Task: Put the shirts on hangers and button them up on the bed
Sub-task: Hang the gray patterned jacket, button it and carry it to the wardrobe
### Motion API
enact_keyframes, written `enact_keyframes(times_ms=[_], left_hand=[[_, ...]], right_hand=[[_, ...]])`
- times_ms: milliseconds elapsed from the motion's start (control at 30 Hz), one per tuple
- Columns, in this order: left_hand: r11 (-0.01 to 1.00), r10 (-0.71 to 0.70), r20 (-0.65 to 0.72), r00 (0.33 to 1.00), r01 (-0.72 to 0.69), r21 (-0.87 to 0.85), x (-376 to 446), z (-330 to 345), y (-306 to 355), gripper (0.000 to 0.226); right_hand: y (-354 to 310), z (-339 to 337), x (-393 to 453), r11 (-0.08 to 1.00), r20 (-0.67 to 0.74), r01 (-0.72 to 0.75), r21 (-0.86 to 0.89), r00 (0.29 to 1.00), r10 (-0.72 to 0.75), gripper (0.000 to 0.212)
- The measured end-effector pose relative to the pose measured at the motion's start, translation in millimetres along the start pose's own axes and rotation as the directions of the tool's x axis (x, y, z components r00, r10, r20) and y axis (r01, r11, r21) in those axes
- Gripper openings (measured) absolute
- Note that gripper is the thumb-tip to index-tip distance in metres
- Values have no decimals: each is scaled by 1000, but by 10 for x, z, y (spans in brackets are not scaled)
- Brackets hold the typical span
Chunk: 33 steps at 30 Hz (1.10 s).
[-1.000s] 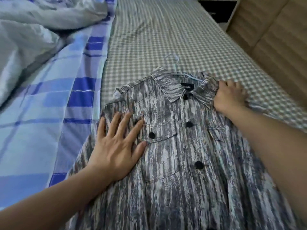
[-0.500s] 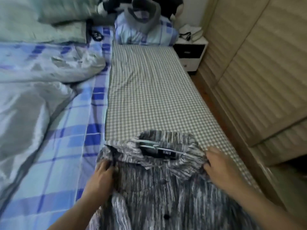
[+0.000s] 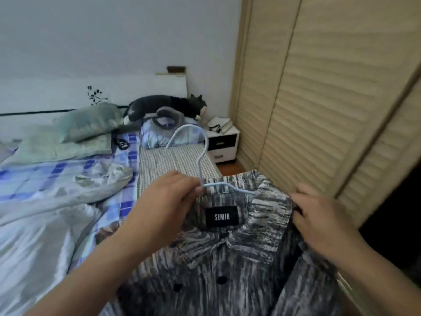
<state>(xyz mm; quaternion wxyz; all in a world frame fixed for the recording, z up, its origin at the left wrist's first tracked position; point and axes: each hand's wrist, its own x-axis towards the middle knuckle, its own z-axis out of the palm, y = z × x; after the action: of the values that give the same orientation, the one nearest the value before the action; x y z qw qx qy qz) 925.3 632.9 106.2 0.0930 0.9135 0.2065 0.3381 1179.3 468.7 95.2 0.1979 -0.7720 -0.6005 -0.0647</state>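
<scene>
A plush cat point(image 3: 164, 107) lies along the headboard point(image 3: 45, 96) at about eleven o'clock, behind a green pillow point(image 3: 88, 122). A white nightstand point(image 3: 224, 142) stands at twelve o'clock beside the slatted wardrobe doors point(image 3: 319, 92), books point(image 3: 219, 124) stacked on top. A crumpled pale quilt point(image 3: 41, 215) spreads at nine o'clock.

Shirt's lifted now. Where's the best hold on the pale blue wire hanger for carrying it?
Probably the pale blue wire hanger at its neck, where the left hand pinches it. Come from above: the hook stands clear of the grey streaked shirt, while the arms lie under the collar.
</scene>
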Motion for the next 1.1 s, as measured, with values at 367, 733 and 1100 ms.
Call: enact_keyframes(times_ms=[367, 733, 1100], left_hand=[[905, 375, -245, 894, -410, -111, 1038, -488, 1060, 23], [726, 666, -361, 653, -679, 111, 1778, -902, 2008, 9], [744, 667, -236, 706, -646, 169, 2063, -135, 2033, 65]], right_hand=[[-402, -1856, -433, 960, 92, -199, 196, 979, 184, 32], [-718, -2427, -342, 956, -540, -173, -237, 841, 18, 31], [176, -2945, -1234, 868, -726, -413, -275, 681, 94, 33]])
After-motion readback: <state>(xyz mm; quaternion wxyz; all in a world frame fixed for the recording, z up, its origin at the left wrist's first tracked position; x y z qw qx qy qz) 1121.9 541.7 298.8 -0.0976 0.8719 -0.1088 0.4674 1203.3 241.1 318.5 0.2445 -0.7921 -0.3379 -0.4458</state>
